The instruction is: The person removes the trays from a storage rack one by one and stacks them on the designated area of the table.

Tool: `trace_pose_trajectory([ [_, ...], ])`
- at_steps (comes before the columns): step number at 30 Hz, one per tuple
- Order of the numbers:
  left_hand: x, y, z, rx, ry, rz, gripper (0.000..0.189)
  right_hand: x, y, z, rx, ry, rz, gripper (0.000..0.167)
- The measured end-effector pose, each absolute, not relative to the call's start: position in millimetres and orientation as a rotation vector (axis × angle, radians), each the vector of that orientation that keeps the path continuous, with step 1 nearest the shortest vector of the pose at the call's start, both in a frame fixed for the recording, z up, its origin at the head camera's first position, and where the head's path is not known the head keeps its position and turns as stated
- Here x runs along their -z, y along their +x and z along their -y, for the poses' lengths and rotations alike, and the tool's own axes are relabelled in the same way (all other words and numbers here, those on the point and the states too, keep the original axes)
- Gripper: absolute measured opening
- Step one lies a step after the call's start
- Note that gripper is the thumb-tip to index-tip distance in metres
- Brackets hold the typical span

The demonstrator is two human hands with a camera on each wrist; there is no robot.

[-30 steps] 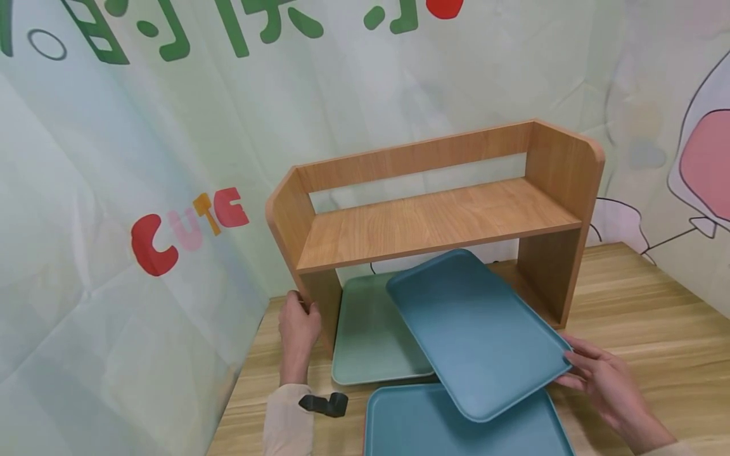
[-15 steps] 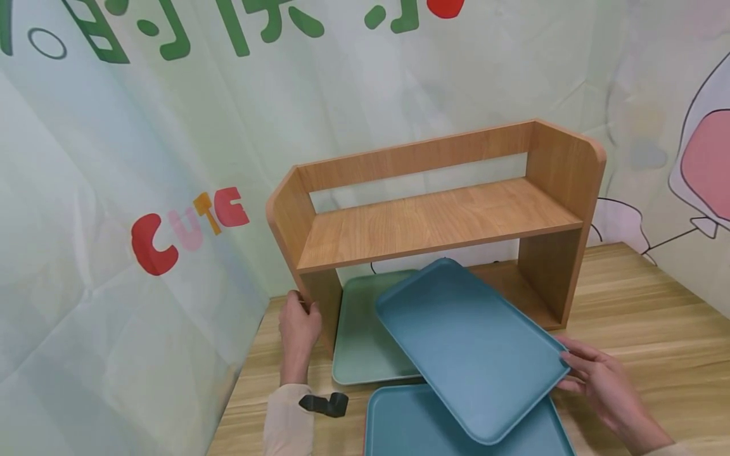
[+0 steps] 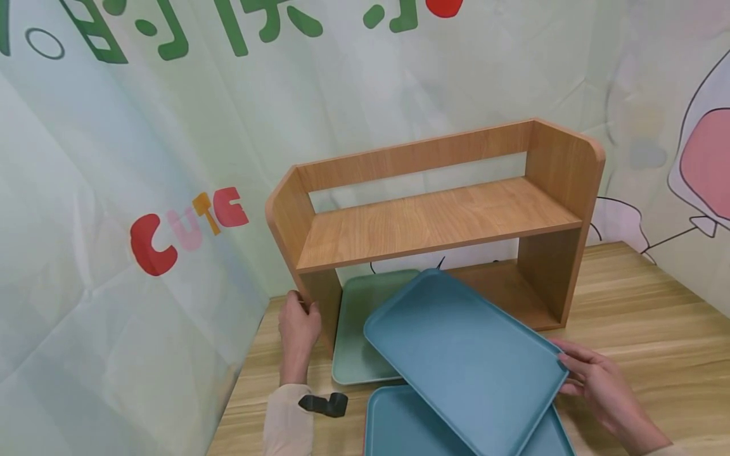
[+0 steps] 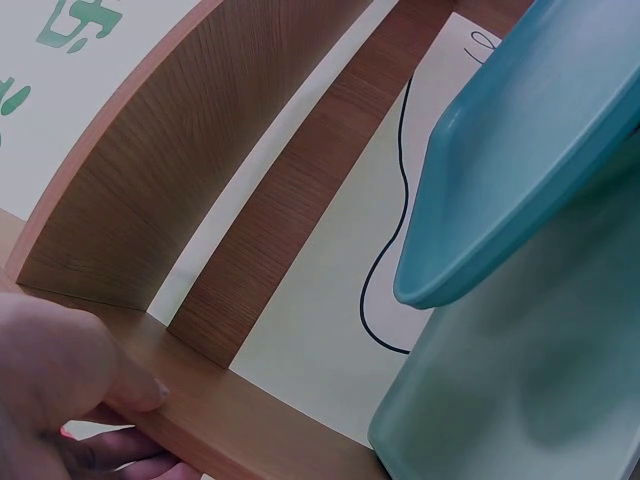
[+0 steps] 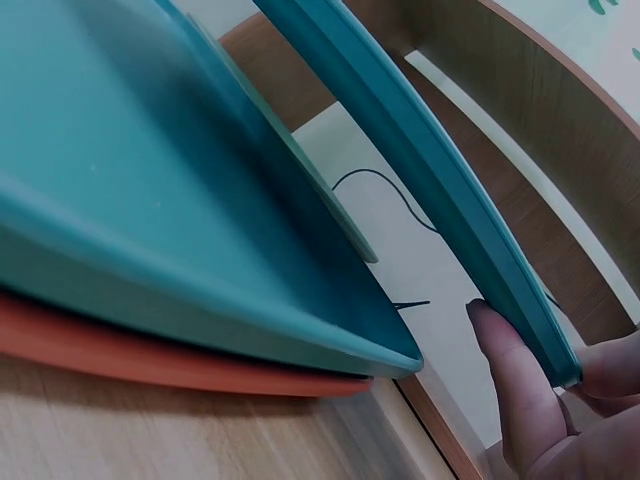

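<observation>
My right hand [image 3: 595,386] pinches the right edge of a blue tray [image 3: 467,354], thumb on one face and fingers on the other in the right wrist view. That tray is tilted above a second blue tray [image 3: 399,418] on the table and partly covers a light green tray [image 3: 362,329]. The green tray lies on the lower level of a wooden shelf [image 3: 433,228], at its left. My left hand [image 3: 299,326] grips the front edge of the shelf's left side panel, the thumb showing on it in the left wrist view.
An orange-red tray [image 5: 180,350] lies under the lower blue tray. Behind the shelf hangs a printed cloth [image 3: 188,126] with letters and drawings. The wooden table [image 3: 644,304] reaches to the right of the shelf.
My right hand has brought the tilted blue tray left and toward me, out from the shelf opening. More of the lower shelf board shows. The left hand and the shelf have stayed put.
</observation>
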State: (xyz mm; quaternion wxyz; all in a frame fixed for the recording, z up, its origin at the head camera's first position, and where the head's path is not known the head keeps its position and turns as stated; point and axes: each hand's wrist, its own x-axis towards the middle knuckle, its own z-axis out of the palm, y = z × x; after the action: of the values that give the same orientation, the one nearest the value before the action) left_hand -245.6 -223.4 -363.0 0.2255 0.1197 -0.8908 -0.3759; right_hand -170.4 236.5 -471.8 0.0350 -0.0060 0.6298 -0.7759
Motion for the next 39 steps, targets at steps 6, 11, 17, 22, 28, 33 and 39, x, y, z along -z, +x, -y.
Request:
trace_pose_trajectory([
  [6,364,-246,224,1.03,0.326,2.449,0.025,472,-171,-236,2.333,0.005,-1.953,0.024],
  [11,364,-246,224,1.016,0.32,2.45,0.023,473,-171,-231,2.253,0.069,-1.97,0.025],
  [17,363,-246,224,1.032,0.344,2.472,0.025,473,-170,-227,2.188,0.102,-1.993,0.035],
  [22,363,-247,224,1.041,0.351,2.476,0.026,473,-169,-226,2.183,0.084,-2.012,0.033],
  [28,363,-247,224,1.03,0.342,2.467,0.025,474,-168,-225,2.163,0.059,-2.043,0.031],
  [33,363,-246,224,1.025,0.335,2.466,0.025,473,-167,-225,2.107,0.037,-2.076,0.037],
  [39,362,-246,223,1.035,0.339,2.475,0.026,470,-167,-225,2.042,0.03,-2.104,0.045],
])
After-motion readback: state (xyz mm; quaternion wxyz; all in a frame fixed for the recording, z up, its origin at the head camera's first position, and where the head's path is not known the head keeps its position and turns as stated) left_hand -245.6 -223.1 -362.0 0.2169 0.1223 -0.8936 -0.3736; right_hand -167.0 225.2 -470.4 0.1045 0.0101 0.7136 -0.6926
